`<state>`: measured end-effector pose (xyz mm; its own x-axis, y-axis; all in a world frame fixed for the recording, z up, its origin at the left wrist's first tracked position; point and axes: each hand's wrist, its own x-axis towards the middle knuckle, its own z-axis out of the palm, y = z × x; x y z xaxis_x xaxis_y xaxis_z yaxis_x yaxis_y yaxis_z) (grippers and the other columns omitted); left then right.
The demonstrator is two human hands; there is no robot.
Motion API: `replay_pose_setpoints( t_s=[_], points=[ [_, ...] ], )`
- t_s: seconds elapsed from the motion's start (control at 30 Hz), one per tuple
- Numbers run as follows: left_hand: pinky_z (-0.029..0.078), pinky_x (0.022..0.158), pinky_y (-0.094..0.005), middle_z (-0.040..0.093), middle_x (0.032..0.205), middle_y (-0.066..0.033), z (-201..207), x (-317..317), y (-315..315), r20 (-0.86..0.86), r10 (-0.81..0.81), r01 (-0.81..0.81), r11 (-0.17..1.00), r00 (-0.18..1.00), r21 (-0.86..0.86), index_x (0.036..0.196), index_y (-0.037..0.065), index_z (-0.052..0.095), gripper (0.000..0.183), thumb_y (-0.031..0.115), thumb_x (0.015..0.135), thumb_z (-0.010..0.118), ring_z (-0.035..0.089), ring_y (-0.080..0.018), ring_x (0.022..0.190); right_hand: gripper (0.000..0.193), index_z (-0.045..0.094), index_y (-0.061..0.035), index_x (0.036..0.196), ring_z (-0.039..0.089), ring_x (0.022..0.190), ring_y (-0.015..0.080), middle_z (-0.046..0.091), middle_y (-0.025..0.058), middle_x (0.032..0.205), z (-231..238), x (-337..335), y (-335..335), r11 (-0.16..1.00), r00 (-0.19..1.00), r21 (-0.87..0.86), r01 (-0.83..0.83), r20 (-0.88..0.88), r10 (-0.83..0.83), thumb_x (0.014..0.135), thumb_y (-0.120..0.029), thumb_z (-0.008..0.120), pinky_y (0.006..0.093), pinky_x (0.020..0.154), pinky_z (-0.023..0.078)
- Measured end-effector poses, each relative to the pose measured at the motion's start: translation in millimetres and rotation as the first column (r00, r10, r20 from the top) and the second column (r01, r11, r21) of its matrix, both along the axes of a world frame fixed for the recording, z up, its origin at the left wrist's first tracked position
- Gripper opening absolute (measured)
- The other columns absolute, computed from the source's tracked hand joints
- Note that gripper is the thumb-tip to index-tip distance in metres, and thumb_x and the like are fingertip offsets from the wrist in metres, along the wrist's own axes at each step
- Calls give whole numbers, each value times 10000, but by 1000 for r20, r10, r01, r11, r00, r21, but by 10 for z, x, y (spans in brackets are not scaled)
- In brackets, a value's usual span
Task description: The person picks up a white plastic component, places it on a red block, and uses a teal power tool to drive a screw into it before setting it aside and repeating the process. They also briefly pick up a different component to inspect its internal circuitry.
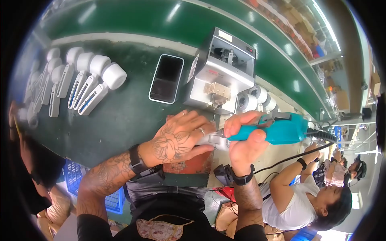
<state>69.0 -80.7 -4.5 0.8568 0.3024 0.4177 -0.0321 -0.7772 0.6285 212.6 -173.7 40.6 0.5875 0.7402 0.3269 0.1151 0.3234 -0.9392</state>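
My right hand (247,140) is wrapped round a teal electric screwdriver (283,129), held nearly level with its cord trailing to the right. The driver's tip points left at a small white plastic device (217,140). My left hand (179,134) is closed over that device, fingers and thumb on either side, hiding much of it. Both hands are low over a worn red mat (189,167) on the bench. Whether the tip touches a screw is hidden by my fingers.
Several white devices with handles and round heads (114,76) lie in rows at the left. A phone (167,78) lies beyond my left hand, beside a metal feeder machine (213,86). More white round heads (257,94) stand behind the machine. A co-worker (291,197) sits at the right.
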Motion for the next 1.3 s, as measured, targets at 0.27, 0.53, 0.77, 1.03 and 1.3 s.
replay_pose_setpoints(
  t_s=[0.27,0.53,0.77,1.03,1.3],
  points=[
    [482,850,-453,614,1084,-48,11,5,-13,-43,59,-55,994,997,95,1127,104,656,428,387,818,742,575,-254,979,530,464,-45,923,496,548,192,500,76,658,-4,-22,43,998,999,43,-40,-7,41,913,-549,627,341,506,427],
    [431,864,-402,563,1037,-87,-35,-7,-4,12,15,-16,998,1000,62,1116,50,604,393,330,855,689,540,-268,973,588,503,34,1117,550,631,192,556,81,718,214,66,191,994,998,104,-38,56,32,962,-530,572,326,570,456],
    [429,881,-404,572,1059,-80,8,-74,-32,13,-6,5,998,1000,58,1133,71,606,387,307,838,690,544,-264,995,394,499,1,1074,561,669,165,560,66,753,83,103,612,989,990,143,-33,143,12,1033,-391,508,298,611,470],
    [434,897,-428,573,1059,-104,66,-78,-11,-12,4,-4,1000,1000,4,1124,54,619,347,277,861,657,544,-290,1005,484,528,11,1087,552,622,200,552,72,700,246,-24,218,997,999,73,34,25,-36,997,-464,542,334,588,468],
    [427,912,-410,570,1062,-85,62,-12,-16,-70,-3,5,999,998,31,1157,60,618,347,249,871,669,537,-274,1020,743,493,5,1098,502,562,188,500,67,646,196,-155,-307,1000,999,-21,13,42,-12,867,-696,576,327,549,429]
  ],
)
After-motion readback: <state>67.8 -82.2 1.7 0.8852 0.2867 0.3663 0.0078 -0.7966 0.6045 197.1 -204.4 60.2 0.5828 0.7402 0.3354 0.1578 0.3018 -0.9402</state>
